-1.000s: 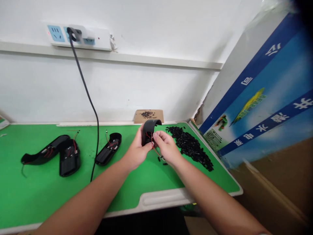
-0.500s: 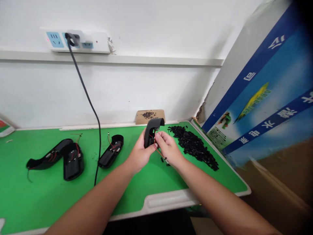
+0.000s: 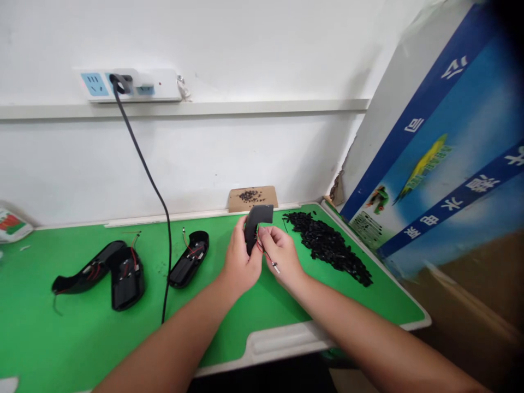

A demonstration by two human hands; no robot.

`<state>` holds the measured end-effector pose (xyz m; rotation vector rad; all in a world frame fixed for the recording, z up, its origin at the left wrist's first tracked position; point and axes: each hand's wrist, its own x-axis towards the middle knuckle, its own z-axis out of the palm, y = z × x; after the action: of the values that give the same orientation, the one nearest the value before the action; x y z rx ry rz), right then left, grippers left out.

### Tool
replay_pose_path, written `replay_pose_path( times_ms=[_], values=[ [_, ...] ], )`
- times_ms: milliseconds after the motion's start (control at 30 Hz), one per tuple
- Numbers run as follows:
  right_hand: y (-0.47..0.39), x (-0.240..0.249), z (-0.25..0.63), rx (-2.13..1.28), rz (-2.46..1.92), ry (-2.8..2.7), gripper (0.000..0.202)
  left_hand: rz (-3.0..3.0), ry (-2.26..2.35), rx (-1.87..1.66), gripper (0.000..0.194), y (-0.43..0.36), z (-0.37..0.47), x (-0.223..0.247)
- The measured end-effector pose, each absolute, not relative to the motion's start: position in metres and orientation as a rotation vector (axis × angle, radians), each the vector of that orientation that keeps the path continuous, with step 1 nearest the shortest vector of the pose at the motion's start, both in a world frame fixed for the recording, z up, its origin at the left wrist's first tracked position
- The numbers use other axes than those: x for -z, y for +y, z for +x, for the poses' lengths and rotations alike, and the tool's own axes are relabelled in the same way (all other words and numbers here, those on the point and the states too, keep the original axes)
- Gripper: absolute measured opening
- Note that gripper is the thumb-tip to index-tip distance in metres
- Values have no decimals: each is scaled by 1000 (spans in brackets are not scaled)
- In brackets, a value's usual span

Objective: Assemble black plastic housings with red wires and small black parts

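My left hand is wrapped around a black curved plastic housing, held upright above the table with its hollow side facing right. At that opening, the thumb and fingertips of my right hand are pinched together; what sits between them is hidden. Thin red wires come out beside these fingers, and a small white connector dangles at their end below my right hand. Three similar black housings with wires lie to the left: one near the cable, and two touching each other.
A heap of small black parts covers the right of the green table. Cardboard with tiny dark pieces leans at the wall. A black cable drops from a power strip across the table. A big blue box stands right.
The housing has turned in my left hand, so its inside shows less and its curved end points right. My right fingers stay at its opening. The whole view has shifted slightly.
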<state>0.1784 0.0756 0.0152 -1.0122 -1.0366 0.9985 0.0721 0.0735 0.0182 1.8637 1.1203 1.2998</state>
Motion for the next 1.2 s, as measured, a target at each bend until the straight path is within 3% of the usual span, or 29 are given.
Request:
replay_pose_path(
  times_ms=[233, 500, 700, 1067, 1200],
  values=[
    [74, -21, 179, -935, -1068, -1039, 37, 1784, 1191, -1296, 52, 76, 74, -20],
    [74, -16, 181, -833, -1061, -1065, 34, 1834, 986, -1314, 65, 77, 74, -16],
    [77, -15, 183, -951, -989, -1032, 34, 1814, 885, -1305, 65, 78, 73, -16],
    [83, -18, 191, -1370, -806, -881, 43, 1052, 748, -1167, 53, 83, 70, -29],
    [82, -16, 201, -1134, -843, -966, 32, 888, 759, -1128, 57, 80, 67, -38]
  ],
)
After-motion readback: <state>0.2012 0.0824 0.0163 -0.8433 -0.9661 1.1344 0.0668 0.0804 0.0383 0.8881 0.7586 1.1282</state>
